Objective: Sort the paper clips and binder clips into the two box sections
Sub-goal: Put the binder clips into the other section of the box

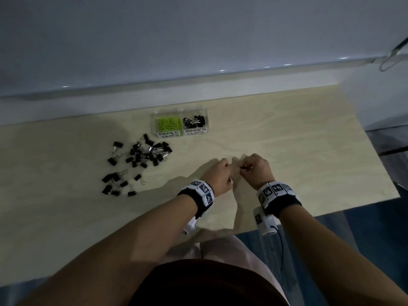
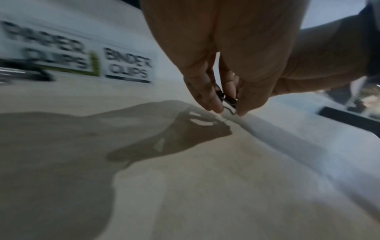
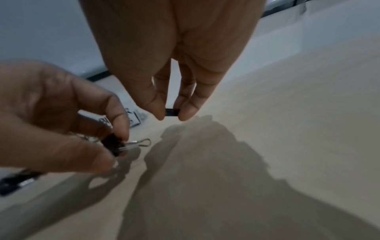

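— How are the fingers set?
— A clip is pinched by the left hand, lower centre of the head view, wire handle down. A second clip is pinched crosswise by the right hand.

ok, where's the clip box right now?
In the head view the clear two-section box sits at the far edge of the table, left of centre, just beyond the loose pile of binder clips and well ahead of both hands.
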Action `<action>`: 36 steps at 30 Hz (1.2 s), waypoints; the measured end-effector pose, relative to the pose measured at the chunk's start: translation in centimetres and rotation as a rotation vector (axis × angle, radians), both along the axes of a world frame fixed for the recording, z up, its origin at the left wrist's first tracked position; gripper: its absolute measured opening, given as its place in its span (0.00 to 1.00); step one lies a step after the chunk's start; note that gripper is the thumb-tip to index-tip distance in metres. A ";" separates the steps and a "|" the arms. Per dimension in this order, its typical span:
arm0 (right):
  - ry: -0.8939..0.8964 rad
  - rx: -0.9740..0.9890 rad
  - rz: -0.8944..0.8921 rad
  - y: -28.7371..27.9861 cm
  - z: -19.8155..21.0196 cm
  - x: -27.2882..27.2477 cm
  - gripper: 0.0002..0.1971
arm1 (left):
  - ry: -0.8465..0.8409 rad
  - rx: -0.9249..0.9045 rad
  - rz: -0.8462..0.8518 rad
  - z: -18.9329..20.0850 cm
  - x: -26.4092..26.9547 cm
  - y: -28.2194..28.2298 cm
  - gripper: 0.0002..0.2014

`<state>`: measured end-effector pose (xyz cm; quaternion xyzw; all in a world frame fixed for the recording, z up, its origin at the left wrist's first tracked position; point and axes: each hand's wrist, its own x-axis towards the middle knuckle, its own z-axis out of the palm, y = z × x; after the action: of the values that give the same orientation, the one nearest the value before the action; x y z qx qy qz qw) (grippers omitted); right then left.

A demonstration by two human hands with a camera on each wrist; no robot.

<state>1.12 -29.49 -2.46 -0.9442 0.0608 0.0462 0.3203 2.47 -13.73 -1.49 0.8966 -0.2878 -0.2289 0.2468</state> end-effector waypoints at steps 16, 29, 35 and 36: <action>-0.260 0.057 0.234 10.7 4.2 12.1 0.10 | -0.148 -0.217 0.515 5.0 10.8 11.7 0.16; 0.187 -0.371 0.864 19.7 2.4 9.3 0.30 | -0.047 0.273 0.641 -0.6 3.6 17.8 0.31; 0.132 -0.266 0.715 16.9 1.0 8.5 0.21 | -0.119 0.208 0.584 -0.8 3.1 16.6 0.14; 0.120 -0.253 0.690 16.2 0.7 8.1 0.20 | -0.127 0.198 0.552 -0.9 2.9 16.6 0.13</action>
<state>9.23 -13.30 -1.75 -0.9370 -0.2369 0.1989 0.1623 5.39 2.87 -2.43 0.9732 -0.0241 -0.1237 0.1926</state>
